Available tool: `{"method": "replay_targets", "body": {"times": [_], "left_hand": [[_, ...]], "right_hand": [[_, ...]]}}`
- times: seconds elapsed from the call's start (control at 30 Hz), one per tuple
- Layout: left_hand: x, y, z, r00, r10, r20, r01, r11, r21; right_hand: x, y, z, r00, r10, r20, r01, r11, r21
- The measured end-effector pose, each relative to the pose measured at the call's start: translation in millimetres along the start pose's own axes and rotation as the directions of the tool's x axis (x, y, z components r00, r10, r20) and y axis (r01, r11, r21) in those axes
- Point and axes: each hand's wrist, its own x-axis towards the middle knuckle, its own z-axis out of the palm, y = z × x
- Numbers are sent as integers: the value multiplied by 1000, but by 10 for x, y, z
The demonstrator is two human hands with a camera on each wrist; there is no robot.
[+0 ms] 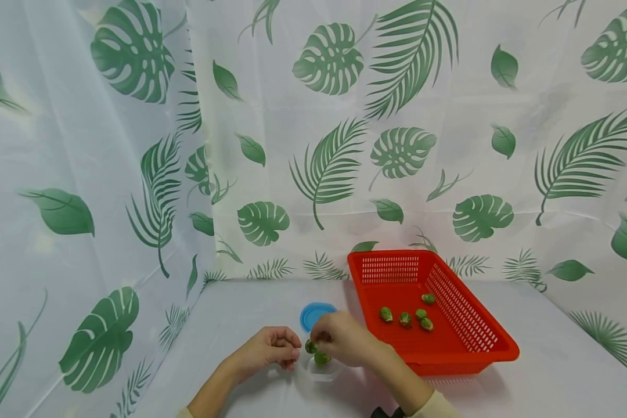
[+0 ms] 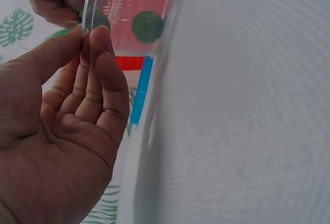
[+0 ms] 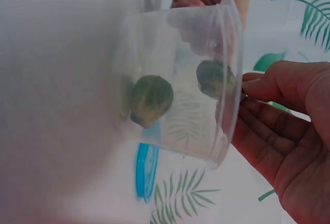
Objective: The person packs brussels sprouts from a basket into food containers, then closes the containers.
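A clear plastic container (image 1: 321, 376) stands on the white table between the two hands. My left hand (image 1: 271, 350) pinches its rim between thumb and fingertips on the left side, as the left wrist view shows. One Brussels sprout (image 3: 152, 99) lies at the bottom of the container. Another Brussels sprout (image 3: 214, 79) is pinched in the fingertips of my right hand (image 1: 347, 339), just inside the container's mouth. Behind the container lies a round blue lid (image 1: 311, 316), partly covered by the right hand in the head view.
To the right, a red plastic basket (image 1: 392, 347) with slotted walls holds several loose Brussels sprouts (image 1: 405, 319). Its near left corner lies close beside the right forearm. Leaf-print sheets (image 1: 334, 174) hang behind and at the left. A dark object (image 1: 380, 413) shows at the bottom edge.
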Motion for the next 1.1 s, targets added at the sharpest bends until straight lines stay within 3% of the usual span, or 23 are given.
{"method": "replay_targets", "body": {"times": [0.3, 1.1], "left_hand": [[-13, 30, 11, 1000, 4, 4, -4, 1000, -3], [-11, 13, 15, 1000, -1, -6, 1, 1000, 1]], "right_hand": [[14, -24, 57, 998, 56, 41, -55, 998, -14], [14, -50, 183, 996, 53, 68, -50, 998, -41]]}}
